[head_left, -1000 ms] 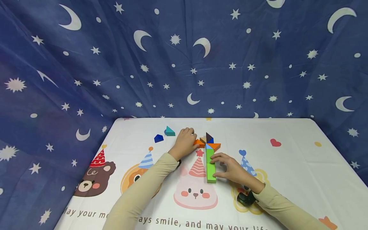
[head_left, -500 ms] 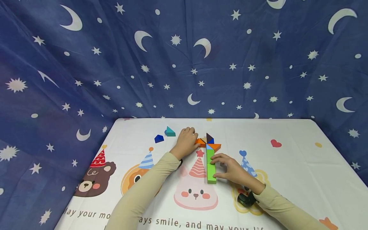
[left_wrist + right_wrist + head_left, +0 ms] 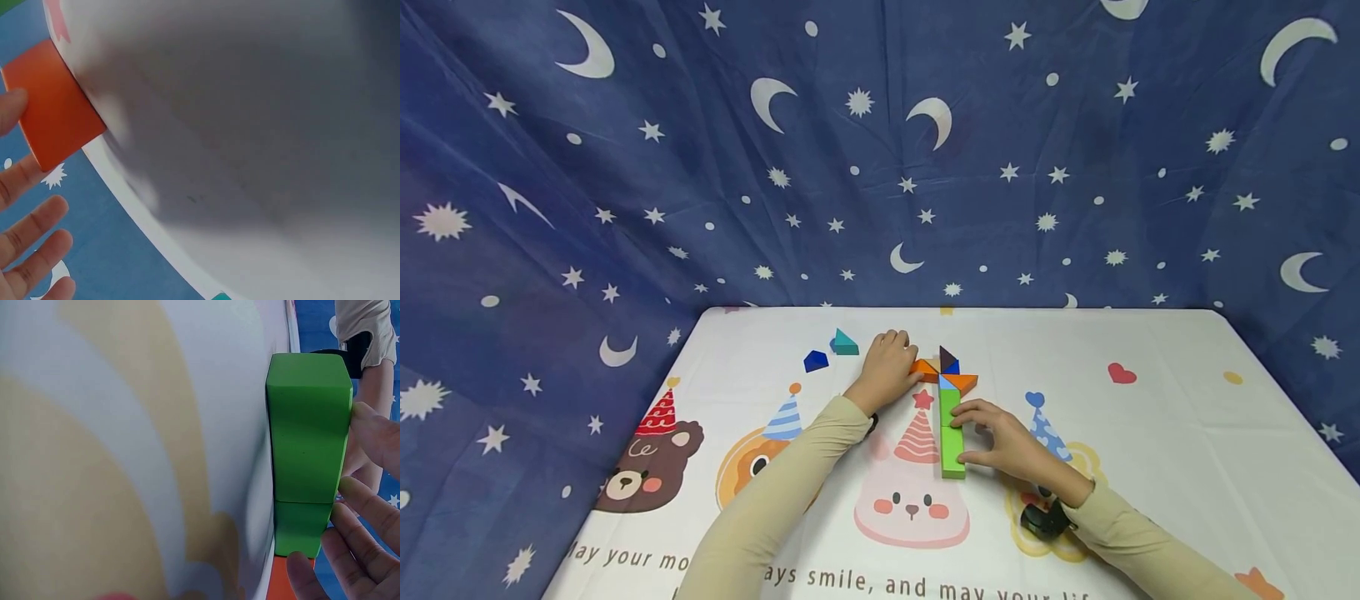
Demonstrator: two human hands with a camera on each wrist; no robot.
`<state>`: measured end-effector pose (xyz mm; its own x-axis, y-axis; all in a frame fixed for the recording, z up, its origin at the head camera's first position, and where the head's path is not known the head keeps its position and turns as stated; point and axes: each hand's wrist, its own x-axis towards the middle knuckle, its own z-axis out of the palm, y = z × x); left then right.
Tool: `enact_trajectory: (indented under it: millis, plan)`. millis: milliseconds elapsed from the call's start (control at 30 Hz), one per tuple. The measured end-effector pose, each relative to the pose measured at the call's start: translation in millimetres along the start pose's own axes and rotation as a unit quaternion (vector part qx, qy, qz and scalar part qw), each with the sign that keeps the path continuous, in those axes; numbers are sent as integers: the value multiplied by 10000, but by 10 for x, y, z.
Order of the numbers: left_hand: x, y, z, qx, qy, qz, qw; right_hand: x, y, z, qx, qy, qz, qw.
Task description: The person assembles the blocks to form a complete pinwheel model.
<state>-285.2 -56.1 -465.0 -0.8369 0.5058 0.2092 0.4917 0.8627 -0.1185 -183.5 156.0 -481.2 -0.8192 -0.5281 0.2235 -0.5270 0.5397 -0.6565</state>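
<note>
Two green rectangular blocks stand end to end as a column: the near block [image 3: 952, 454] and the far block [image 3: 950, 407]. Beyond them small triangular blocks fan out around a light blue triangle [image 3: 947, 382]: one orange at right [image 3: 964, 382], one dark brown [image 3: 947, 358], one blue and one tan. My left hand [image 3: 886, 371] pinches the left orange block [image 3: 59, 106] between thumb and index finger, its other fingers spread. My right hand [image 3: 1011, 437] rests thumb and relaxed fingertips along the right side of the green blocks, seen close in the right wrist view.
A dark blue block [image 3: 816, 361] and a teal triangular block [image 3: 846, 342] lie left of my left hand. White cloth with cartoon animals and lettering covers the table [image 3: 1187, 467]. A blue star-and-moon curtain [image 3: 865, 167] hangs behind and at the sides.
The left orange block now sits snug against the fan, with my left hand shifted slightly right. My right hand stays along the green blocks.
</note>
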Motion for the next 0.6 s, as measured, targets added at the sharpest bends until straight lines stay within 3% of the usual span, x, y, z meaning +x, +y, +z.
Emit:
enact_trajectory:
  millis: [600]
  plan:
    - [1,-7,-2,-54,-52,-38,10000,2,2,3,-43,-26,78,10000]
